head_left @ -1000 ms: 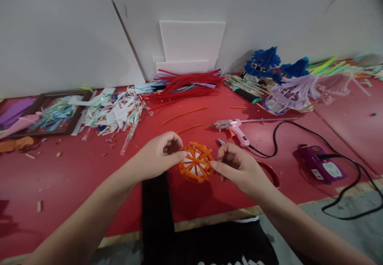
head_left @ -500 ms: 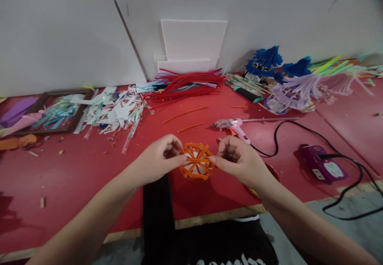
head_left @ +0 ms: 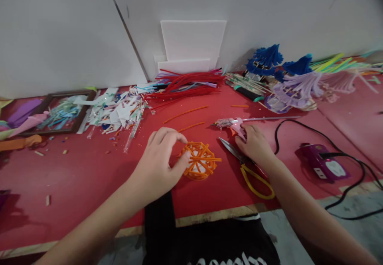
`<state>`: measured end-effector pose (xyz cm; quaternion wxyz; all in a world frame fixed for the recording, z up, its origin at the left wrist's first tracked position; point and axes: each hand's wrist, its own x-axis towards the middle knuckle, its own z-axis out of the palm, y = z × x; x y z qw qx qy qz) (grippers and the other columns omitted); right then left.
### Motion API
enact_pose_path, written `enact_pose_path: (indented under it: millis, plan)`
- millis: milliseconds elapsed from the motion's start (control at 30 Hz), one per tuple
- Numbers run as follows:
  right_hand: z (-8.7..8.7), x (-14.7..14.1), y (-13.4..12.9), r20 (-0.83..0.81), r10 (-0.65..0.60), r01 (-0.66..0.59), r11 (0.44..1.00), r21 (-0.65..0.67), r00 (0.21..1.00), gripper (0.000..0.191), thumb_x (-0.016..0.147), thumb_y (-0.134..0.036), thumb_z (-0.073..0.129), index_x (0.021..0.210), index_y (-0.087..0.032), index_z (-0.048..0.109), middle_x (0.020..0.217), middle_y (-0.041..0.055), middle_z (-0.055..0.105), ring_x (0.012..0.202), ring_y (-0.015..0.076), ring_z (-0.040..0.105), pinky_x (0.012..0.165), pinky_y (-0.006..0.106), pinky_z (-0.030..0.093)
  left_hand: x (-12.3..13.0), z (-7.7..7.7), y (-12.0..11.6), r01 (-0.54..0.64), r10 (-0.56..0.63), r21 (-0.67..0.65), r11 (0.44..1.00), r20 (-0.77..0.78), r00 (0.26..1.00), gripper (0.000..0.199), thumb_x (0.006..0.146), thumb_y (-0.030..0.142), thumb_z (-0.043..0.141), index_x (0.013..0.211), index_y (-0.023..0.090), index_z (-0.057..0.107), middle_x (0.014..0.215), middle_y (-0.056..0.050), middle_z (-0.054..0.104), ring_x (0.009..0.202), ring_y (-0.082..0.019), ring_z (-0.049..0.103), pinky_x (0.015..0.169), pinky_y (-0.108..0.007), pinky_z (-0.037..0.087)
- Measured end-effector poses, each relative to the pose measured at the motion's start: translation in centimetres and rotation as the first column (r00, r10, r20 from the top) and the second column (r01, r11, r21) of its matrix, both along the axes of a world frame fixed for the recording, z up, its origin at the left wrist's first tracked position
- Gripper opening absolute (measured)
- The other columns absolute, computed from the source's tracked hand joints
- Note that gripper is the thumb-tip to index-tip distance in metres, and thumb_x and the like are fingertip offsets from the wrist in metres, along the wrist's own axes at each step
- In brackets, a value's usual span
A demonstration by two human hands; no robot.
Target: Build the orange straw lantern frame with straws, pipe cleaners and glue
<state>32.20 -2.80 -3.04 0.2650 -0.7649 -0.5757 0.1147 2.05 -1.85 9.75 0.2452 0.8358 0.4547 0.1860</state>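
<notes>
At the orange frame (head_left: 209,159), left fingers (head_left: 175,136) apart; right fingers (head_left: 251,133) around glue gun (head_left: 225,123).

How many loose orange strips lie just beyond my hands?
3: the long strip before the red bundle, the shorter strip nearer your left hand, the shortest strip behind the glue gun. The hands may hide others.

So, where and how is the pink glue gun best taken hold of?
Probably by the handle of the glue gun, coming from the near right, where the right hand is. The gun lies on its side, nozzle pointing left and handle slanting toward the person, so this approach meets the handle first and keeps the hand away from the nozzle.
</notes>
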Motion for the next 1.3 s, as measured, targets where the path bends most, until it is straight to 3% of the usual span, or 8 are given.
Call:
enact_pose_path:
  millis: [233,367,500,733,867,967,1100,1300]
  plan:
    - [0.2,-0.2,0.7,-0.125,-0.069,0.072,0.997,0.018,0.990,0.027,0.068,-0.025,0.058,0.093,-0.018,0.062,0.101,0.0183,0.068,0.102,0.0353,0.060,0.095,0.051,0.044,2.1,0.9,-0.9,0.212,-0.203,0.111,0.971,-0.087,0.975,0.014,0.085,0.022,0.054,0.097,0.018,0.060,0.110,-0.009,0.051,0.104,-0.026,0.044,0.092,-0.044,0.042]
    - [1.3,-0.1,-0.7,-0.306,-0.093,0.106,0.994,0.027,0.948,0.034,0.068,-0.032,0.063,0.099,-0.018,0.059,0.095,0.0122,0.069,0.082,0.0271,0.064,0.072,0.041,0.053,2.9,0.6,-1.0,0.252,-0.237,0.165,0.954,-0.104,0.966,0.014,0.087,0.020,0.051,0.093,0.015,0.063,0.108,-0.010,0.052,0.100,-0.025,0.045,0.091,-0.044,0.044]
    - [2.4,-0.3,-3.3,-0.504,-0.039,0.045,0.999,0.001,0.863,0.018,0.073,-0.034,0.062,0.083,-0.019,0.064,0.074,0.0060,0.068,0.062,0.0199,0.063,0.053,0.031,0.049,3.2,0.4,-0.9,0.263,-0.243,0.173,0.949,-0.127,0.962,0.012,0.085,0.019,0.052,0.089,0.015,0.063,0.106,-0.010,0.054,0.097,-0.025,0.045,0.088,-0.044,0.046]
    - [2.5,-0.5,-6.8,-0.695,0.050,-0.044,0.999,0.026,0.718,0.019,0.070,-0.038,0.071,0.080,-0.022,0.071,0.078,0.0062,0.073,0.067,0.0235,0.068,0.062,0.037,0.056,3.5,0.4,-0.6,0.274,-0.244,0.159,0.949,-0.185,0.952,0.014,0.083,0.019,0.052,0.087,0.013,0.064,0.107,-0.011,0.053,0.100,-0.027,0.045,0.090,-0.045,0.045]
    - [2.3,-0.3,-7.9,-0.699,0.126,-0.060,0.991,0.119,0.704,0.017,0.072,-0.038,0.075,0.083,-0.026,0.072,0.083,0.0051,0.072,0.077,0.0248,0.069,0.070,0.040,0.057,3.6,0.3,-0.5,0.272,-0.247,0.150,0.950,-0.166,0.955,0.015,0.084,0.020,0.052,0.086,0.014,0.067,0.107,-0.011,0.054,0.102,-0.027,0.045,0.092,-0.046,0.044]
    - [3.0,-0.1,-8.0,-0.644,0.227,-0.133,0.972,0.192,0.731,0.021,0.070,-0.045,0.075,0.078,-0.026,0.072,0.079,0.0064,0.071,0.074,0.0258,0.067,0.066,0.040,0.055,3.6,0.1,-0.5,0.263,-0.249,0.141,0.954,-0.110,0.962,0.014,0.083,0.019,0.054,0.083,0.016,0.067,0.104,-0.010,0.054,0.099,-0.026,0.045,0.091,-0.045,0.045]
    - [3.9,-0.5,-7.8,-0.526,0.383,-0.286,0.923,0.258,0.760,0.020,0.073,-0.044,0.072,0.077,-0.026,0.071,0.076,0.0081,0.071,0.072,0.0267,0.065,0.064,0.041,0.053,3.4,-0.1,-0.4,0.248,-0.242,0.121,0.961,-0.065,0.968,0.013,0.084,0.018,0.055,0.083,0.016,0.067,0.104,-0.009,0.054,0.098,-0.025,0.046,0.092,-0.046,0.044]
    - [3.6,-1.3,-7.9,-0.480,0.511,-0.367,0.855,0.366,0.713,0.024,0.078,-0.050,0.063,0.084,-0.027,0.069,0.072,0.0071,0.067,0.065,0.0247,0.061,0.061,0.042,0.050,3.3,-0.1,-0.4,0.223,-0.219,0.080,0.972,-0.051,0.974,0.011,0.084,0.019,0.055,0.084,0.015,0.066,0.105,-0.009,0.053,0.099,-0.024,0.045,0.093,-0.045,0.044]
